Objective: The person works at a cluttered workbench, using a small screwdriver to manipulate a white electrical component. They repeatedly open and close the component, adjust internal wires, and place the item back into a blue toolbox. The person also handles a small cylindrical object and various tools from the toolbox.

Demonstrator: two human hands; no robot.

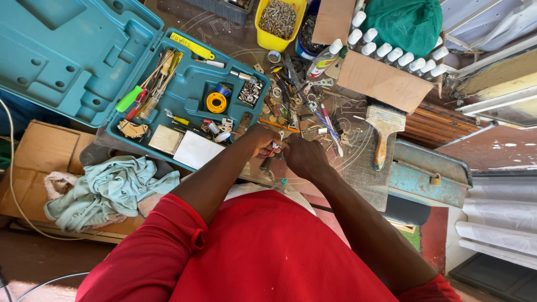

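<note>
Both hands meet over a cluttered round table. My left hand is closed around a red-handled tool, likely pliers, whose tip is hidden. My right hand is closed right beside it, touching the same spot; what it pinches is too small to make out. Just beyond the hands lie loose keys, screws, pens and small metal parts.
An open teal tool case with screwdrivers, a yellow tape roll and white cards sits at left. A paintbrush, a cardboard box of white-capped tubes, a yellow tub of screws, a teal metal box and a pale cloth surround the table.
</note>
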